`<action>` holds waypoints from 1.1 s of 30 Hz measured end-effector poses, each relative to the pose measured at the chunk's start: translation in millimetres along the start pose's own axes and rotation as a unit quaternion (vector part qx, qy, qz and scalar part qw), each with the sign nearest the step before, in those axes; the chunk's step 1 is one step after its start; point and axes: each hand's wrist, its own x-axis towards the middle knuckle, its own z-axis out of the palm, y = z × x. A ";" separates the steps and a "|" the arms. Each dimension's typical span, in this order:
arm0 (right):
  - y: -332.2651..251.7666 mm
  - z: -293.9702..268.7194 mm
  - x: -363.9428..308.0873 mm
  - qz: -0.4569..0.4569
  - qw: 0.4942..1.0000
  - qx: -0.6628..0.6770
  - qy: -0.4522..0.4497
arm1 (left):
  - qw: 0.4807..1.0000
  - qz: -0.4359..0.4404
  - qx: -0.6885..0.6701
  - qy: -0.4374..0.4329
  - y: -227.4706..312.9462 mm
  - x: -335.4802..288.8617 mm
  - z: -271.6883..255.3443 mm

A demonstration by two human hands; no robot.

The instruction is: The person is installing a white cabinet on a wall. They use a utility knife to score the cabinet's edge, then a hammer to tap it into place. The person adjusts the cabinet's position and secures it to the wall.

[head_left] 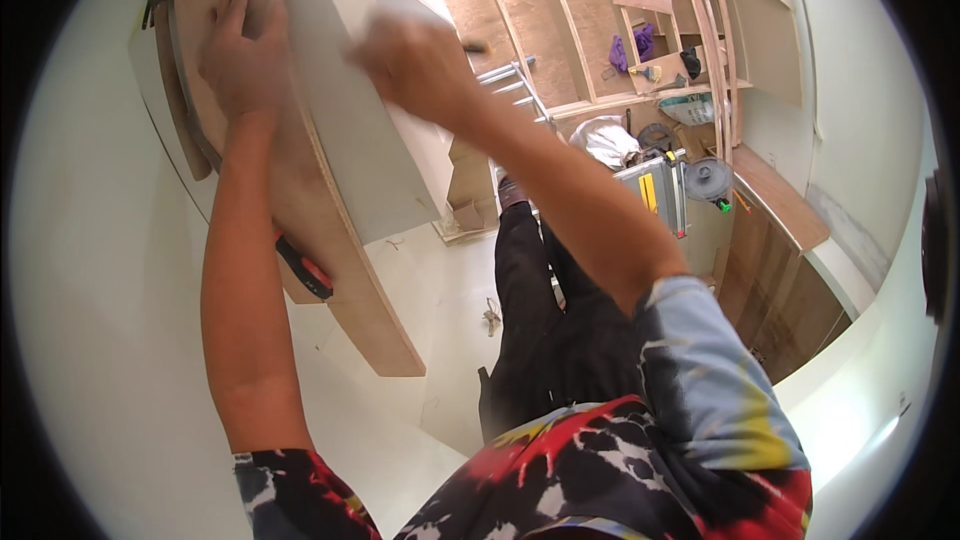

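While the left hand (pixel 245 65) lies against the plywood board (pixel 295 180) at the person's left, any pinch impossible to tell, the blurred right hand (pixel 415 62) curls in front of the adjoining white panel (pixel 345 130); whether it grips anything, cannot tell. Steady left pressure, fingers clear of the right's path, should serve best. Farther right: white sack (pixel 605 143), plastic bag (pixel 690 111); contents hidden.

White sack (pixel 604 143), grey disc (pixel 709 181)
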 end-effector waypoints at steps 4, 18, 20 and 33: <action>-83.1 -73.8 -140.4 0.067 0.991 0.100 -0.059 | 1.000 -0.026 -0.009 -0.013 2.2 1.8 -2.1; -136.8 -115.6 -202.5 0.642 0.683 0.299 -0.178 | 1.000 0.014 0.001 -0.016 -4.4 3.2 -5.7; -132.9 -110.6 -191.2 0.643 0.636 0.423 -0.062 | 1.000 0.025 -0.001 -0.019 -4.7 3.7 -5.4; -165.2 -75.2 -142.0 0.496 0.803 0.296 -0.147 | 0.999 0.039 0.003 -0.017 -8.5 3.1 -2.7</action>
